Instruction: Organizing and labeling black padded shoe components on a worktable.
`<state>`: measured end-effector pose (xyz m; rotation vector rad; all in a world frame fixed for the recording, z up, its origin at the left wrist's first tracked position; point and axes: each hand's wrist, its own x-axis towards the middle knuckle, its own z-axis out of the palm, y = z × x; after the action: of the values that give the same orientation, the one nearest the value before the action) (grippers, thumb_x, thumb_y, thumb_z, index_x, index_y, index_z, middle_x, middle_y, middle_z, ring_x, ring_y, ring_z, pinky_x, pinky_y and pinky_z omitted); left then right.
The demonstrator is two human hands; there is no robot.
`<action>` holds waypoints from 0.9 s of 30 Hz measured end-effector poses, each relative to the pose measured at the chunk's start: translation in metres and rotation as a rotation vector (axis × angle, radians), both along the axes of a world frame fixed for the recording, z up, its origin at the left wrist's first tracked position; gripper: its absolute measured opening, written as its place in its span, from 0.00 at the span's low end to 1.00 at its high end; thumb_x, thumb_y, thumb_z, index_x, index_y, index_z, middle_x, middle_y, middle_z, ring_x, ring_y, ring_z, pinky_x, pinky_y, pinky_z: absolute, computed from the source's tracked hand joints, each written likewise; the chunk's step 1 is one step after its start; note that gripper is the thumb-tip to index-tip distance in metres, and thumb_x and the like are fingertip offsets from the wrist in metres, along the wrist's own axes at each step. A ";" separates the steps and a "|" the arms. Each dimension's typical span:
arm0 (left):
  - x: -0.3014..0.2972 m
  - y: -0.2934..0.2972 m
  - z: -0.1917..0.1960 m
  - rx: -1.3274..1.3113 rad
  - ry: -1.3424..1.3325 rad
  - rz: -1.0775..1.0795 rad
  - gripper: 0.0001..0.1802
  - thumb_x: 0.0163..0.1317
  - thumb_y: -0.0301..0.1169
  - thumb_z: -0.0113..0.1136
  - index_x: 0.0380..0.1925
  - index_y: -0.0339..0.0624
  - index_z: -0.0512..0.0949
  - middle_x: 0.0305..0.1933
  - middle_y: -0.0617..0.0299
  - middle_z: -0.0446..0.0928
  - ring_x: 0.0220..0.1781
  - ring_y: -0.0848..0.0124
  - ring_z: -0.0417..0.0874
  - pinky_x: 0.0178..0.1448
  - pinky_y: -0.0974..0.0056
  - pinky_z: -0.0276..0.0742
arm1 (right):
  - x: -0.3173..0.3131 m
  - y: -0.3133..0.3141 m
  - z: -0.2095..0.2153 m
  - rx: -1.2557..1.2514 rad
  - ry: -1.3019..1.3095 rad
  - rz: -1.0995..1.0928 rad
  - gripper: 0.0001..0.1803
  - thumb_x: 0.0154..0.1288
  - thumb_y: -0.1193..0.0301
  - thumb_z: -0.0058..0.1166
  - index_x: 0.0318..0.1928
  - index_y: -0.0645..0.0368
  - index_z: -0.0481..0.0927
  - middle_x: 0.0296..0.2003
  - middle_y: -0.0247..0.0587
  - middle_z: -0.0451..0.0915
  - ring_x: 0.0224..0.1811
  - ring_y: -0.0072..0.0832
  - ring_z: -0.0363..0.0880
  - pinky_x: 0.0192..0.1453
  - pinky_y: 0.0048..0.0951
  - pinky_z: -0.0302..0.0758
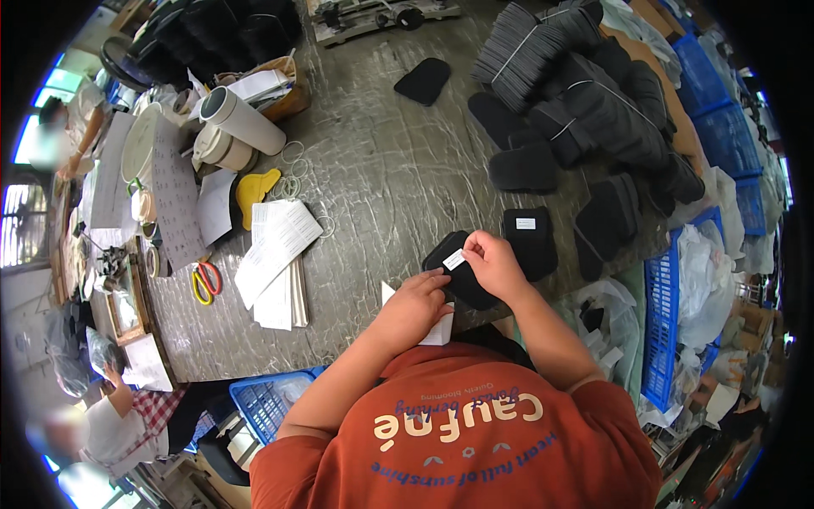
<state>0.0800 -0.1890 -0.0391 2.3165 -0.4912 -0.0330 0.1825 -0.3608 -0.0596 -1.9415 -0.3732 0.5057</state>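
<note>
Over the grey table (381, 170), the right hand (494, 265) pinches a small white label (454, 260) onto a black pad (458, 270). The left hand (413, 307) steadies the pad's near edge, probably gripping a white sheet (439, 331) underneath. Another labelled pad (530, 240) lies just beside.

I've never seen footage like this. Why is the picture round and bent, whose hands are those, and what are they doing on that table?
The camera sits on a person's head and looks down through a wide lens, which bends straight edges. The two hands are that person's own. The right hand presses a small white label onto a black insole-shaped pad; the left hand steadies it and holds a white sheet. On the grey table lie an already labelled pad, bundled stacks of black pads, papers and yellow-handled scissors.
</note>
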 end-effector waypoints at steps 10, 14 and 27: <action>-0.004 -0.006 -0.007 0.104 0.045 0.009 0.12 0.53 0.32 0.62 0.29 0.32 0.76 0.54 0.48 0.74 0.60 0.54 0.71 0.63 0.56 0.67 | 0.000 0.003 -0.003 -0.095 -0.080 0.007 0.04 0.56 0.76 0.55 0.29 0.64 0.75 0.24 0.49 0.79 0.27 0.42 0.79 0.31 0.35 0.73; -0.001 -0.008 -0.003 0.155 0.056 0.008 0.12 0.53 0.32 0.61 0.31 0.31 0.76 0.59 0.48 0.70 0.59 0.55 0.71 0.62 0.55 0.67 | -0.001 0.002 -0.009 -0.085 -0.111 0.001 0.04 0.56 0.77 0.56 0.29 0.64 0.75 0.23 0.47 0.79 0.26 0.39 0.79 0.31 0.34 0.73; 0.001 -0.012 -0.003 0.239 0.069 0.002 0.12 0.52 0.31 0.62 0.31 0.32 0.77 0.60 0.49 0.70 0.56 0.57 0.72 0.62 0.55 0.67 | -0.006 0.011 -0.007 -0.263 -0.177 -0.147 0.09 0.50 0.77 0.62 0.32 0.63 0.75 0.24 0.43 0.76 0.29 0.38 0.77 0.35 0.35 0.74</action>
<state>0.0808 -0.2013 -0.0419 2.5394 -0.4715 -0.1796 0.1768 -0.3499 -0.0670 -2.2576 -0.2839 0.2986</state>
